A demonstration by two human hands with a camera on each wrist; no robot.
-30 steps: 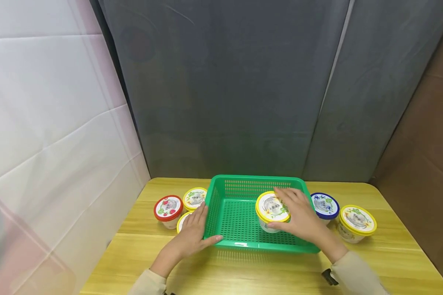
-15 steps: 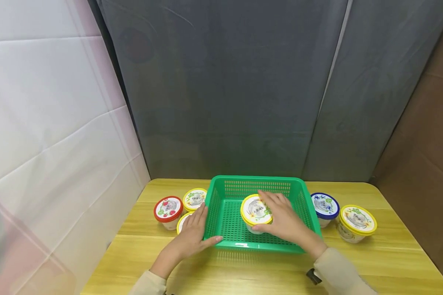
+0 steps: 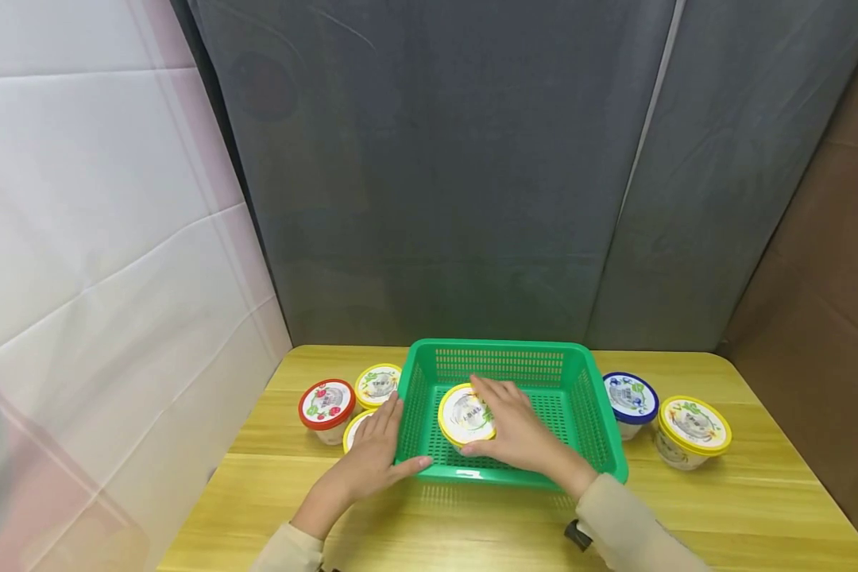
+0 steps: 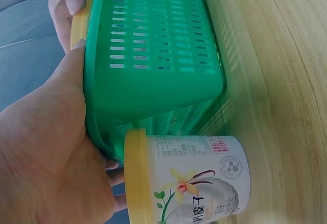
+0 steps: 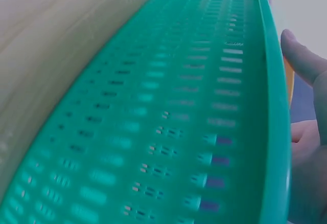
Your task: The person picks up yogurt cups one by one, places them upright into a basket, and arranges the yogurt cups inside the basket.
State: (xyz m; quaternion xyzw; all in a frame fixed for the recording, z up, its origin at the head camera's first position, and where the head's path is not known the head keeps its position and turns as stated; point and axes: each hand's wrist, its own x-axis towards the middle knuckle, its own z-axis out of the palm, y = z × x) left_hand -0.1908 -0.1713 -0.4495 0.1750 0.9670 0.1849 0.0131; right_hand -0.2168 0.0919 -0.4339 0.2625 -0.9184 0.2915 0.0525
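Note:
A green perforated plastic basket (image 3: pixel 500 345) stands on the wooden table. My right hand (image 3: pixel 518 433) grips a round paper tub with a yellow lid (image 3: pixel 463 415) inside the basket, in its left half, thumb on the near side and fingers on the far side. Whether its base touches the basket floor is hidden. With fingers extended, my left hand (image 3: pixel 372 457) rests along the basket's left end, its thumb at the front-left corner of the rim. Just below that hand, another yellow-lidded tub (image 4: pixel 199 178) stands beside the basket, partly covered in the head view.
Left of the basket are a red-lidded tub (image 3: pixel 326 403) and a yellow-lidded tub (image 3: pixel 377 384). To its right stand a blue-lidded tub (image 3: pixel 631 399) and one more yellow-lidded tub (image 3: pixel 693 427). A grey curtain (image 3: pixel 436 175) hangs behind the table.
My right hand has carried the yellow-lidded tub leftward and slightly lower within the basket, from its right half to its left half. My left hand and the basket have stayed in place.

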